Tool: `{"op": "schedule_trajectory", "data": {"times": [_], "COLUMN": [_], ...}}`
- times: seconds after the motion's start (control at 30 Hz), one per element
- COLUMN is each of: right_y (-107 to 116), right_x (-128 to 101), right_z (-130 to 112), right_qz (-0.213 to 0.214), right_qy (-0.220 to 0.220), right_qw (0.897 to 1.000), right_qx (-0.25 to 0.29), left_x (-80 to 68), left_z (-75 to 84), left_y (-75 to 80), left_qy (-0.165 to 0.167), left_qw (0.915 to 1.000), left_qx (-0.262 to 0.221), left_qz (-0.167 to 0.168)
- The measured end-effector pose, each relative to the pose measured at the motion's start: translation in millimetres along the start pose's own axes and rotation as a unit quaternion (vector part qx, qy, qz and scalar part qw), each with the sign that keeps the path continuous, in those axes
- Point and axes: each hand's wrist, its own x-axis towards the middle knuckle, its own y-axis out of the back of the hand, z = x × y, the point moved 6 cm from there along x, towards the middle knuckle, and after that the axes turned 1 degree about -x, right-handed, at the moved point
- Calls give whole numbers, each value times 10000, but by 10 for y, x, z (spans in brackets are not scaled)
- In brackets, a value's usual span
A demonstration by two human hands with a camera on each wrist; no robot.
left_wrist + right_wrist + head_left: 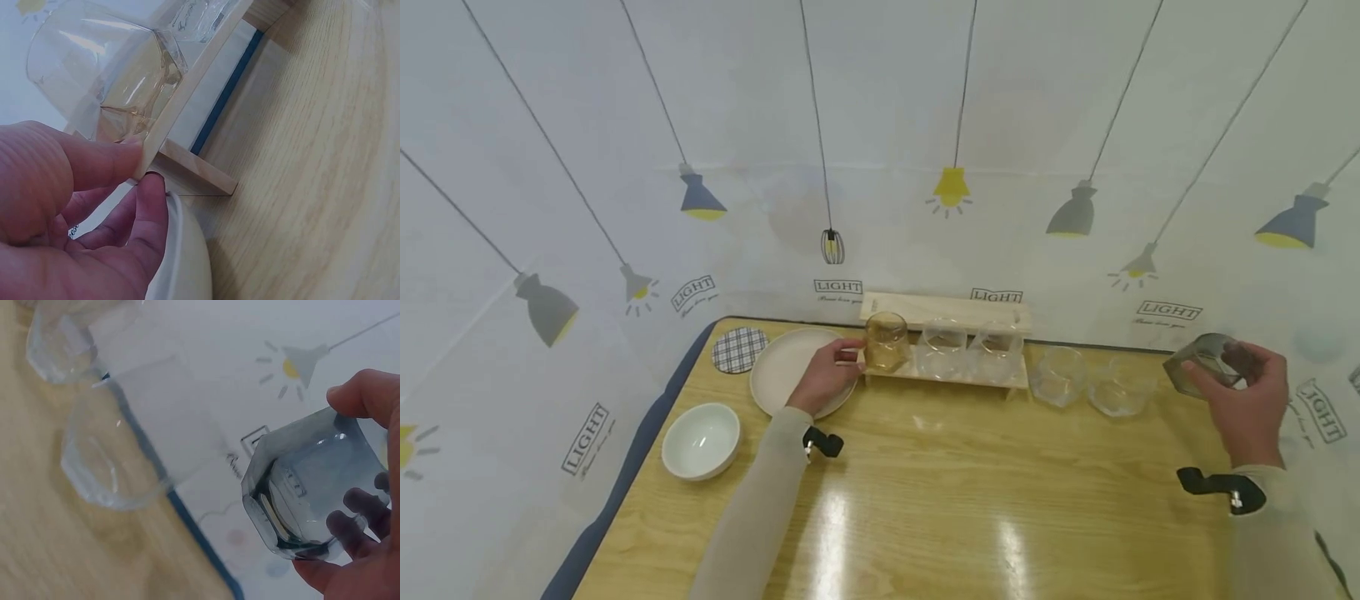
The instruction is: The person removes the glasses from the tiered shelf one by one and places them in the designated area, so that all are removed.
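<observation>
Right hand (pixel 1251 400) grips a grey glass (pixel 1202 364) in the air; left hand (pixel 823 379) touches the rack (pixel 947 375), fingers loosely bent, beside an amber glass (pixel 886 340).

Wooden table (pixel 925 500), light grain, glossy with light reflections, dark blue edge along the left side. Resting on it: a checked coaster (pixel 740 349) at the far left corner, a beige plate (pixel 782 367) just beside it, a white bowl (pixel 702 440) nearer the front, a wooden rack (pixel 946 342) at the back (glasses sit on it), and two clear glasses (pixel 1057 375) (pixel 1118 387) right of the rack.
</observation>
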Motion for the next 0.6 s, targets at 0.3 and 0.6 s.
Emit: {"op": "schedule_trajectory", "data": {"times": [0.3, 0.6], "right_y": [35, -55], "right_x": [19, 19], "right_z": [494, 769], "right_qz": [-117, -189], "right_qy": [-707, -695], "right_qw": [9972, 9972], "right_qx": [-221, -211], "left_x": [18, -11], "left_z": [-18, 3], "left_y": [-22, -4], "left_qy": [35, 12], "left_qw": [10000, 10000], "left_qx": [-73, -38], "left_qz": [-27, -69]}}
